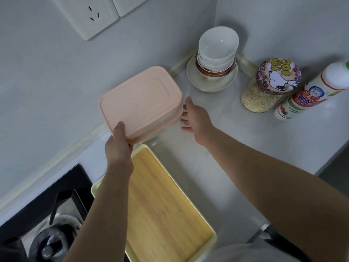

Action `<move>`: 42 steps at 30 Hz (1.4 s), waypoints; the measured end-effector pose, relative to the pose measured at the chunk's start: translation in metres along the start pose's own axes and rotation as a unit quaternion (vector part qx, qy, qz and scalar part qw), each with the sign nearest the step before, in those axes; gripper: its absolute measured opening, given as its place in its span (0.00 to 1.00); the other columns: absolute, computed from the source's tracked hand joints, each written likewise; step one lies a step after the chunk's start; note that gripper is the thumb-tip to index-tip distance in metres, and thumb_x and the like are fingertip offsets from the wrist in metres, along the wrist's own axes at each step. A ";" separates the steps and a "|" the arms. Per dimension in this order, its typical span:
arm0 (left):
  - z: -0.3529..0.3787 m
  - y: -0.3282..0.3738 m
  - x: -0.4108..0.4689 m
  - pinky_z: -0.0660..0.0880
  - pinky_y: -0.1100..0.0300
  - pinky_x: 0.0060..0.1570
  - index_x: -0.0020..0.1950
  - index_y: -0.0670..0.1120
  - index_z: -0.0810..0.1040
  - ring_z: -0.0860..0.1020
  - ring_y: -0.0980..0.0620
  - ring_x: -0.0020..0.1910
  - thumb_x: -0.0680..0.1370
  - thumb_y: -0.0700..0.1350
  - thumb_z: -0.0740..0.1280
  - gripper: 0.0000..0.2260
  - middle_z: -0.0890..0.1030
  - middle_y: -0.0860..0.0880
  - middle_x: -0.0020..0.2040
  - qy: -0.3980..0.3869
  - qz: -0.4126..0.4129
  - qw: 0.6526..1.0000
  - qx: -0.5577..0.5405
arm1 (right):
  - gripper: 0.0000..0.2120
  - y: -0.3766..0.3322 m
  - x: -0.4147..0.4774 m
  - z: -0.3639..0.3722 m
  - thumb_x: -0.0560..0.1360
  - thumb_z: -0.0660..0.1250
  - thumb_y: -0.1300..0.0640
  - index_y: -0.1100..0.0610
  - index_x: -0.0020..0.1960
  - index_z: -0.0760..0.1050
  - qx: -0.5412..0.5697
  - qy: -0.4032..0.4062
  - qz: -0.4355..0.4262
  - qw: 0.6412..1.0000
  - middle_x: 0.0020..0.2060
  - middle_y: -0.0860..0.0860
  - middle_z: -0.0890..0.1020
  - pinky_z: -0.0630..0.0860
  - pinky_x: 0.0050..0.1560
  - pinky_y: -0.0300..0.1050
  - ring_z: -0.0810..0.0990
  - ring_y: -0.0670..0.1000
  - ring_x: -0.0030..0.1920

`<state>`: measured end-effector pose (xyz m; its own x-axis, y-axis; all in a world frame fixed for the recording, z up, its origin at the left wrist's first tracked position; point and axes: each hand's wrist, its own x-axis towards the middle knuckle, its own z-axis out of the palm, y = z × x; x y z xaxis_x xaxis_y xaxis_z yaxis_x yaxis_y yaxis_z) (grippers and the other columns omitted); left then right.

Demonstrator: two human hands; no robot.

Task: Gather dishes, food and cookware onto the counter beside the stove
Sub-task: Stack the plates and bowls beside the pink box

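Left hand point(118, 146): fingers hidden under the stacked pink-lidded containers point(139, 103), only the thumb shows. Opaque lids hide what is inside. Wooden tray point(170, 205): left side behind the forearm, near end cut by bottom edge. Stove point(47, 214) cropped left and bottom. Bottle point(311, 91) top cut off at right, small print on the label unreadable.

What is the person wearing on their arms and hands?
Nothing that shows. The left arm and right arm are bare to the picture's edge, no sleeves. The left hand and right hand have no gloves, and I see no watch, bracelet or rings.
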<state>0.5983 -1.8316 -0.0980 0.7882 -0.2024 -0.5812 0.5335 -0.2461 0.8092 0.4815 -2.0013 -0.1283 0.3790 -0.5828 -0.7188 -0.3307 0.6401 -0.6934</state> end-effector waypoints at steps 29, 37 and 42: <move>0.050 0.013 -0.016 0.73 0.60 0.47 0.48 0.49 0.76 0.73 0.52 0.45 0.71 0.64 0.72 0.20 0.76 0.53 0.48 -0.059 -0.059 0.996 0.019 | 0.35 -0.043 -0.030 -0.003 0.79 0.54 0.32 0.56 0.75 0.66 -0.039 0.051 -0.075 0.995 0.70 0.52 0.73 0.67 0.72 0.53 0.73 0.55 0.68; -0.013 -0.019 -0.107 0.80 0.55 0.56 0.67 0.38 0.74 0.83 0.46 0.53 0.81 0.47 0.66 0.18 0.81 0.42 0.60 -0.043 -0.075 0.986 -0.140 | 0.12 0.045 -0.142 -0.017 0.77 0.64 0.59 0.65 0.40 0.79 -0.002 0.041 -0.117 0.992 0.38 0.60 0.82 0.71 0.63 0.60 0.84 0.51 0.41; -0.061 -0.051 -0.188 0.81 0.54 0.55 0.64 0.36 0.76 0.85 0.44 0.50 0.83 0.38 0.61 0.13 0.84 0.41 0.54 -0.026 -0.082 0.964 -0.252 | 0.09 0.097 -0.214 -0.016 0.76 0.65 0.56 0.55 0.39 0.80 -0.060 -0.016 -0.169 0.984 0.33 0.53 0.84 0.78 0.52 0.68 0.85 0.62 0.45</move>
<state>0.4417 -1.7234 -0.0251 0.6708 -0.2513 -0.6978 0.7416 0.2109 0.6368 0.3547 -1.8223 -0.0429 0.5114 -0.7343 -0.4464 -0.2802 0.3486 -0.8944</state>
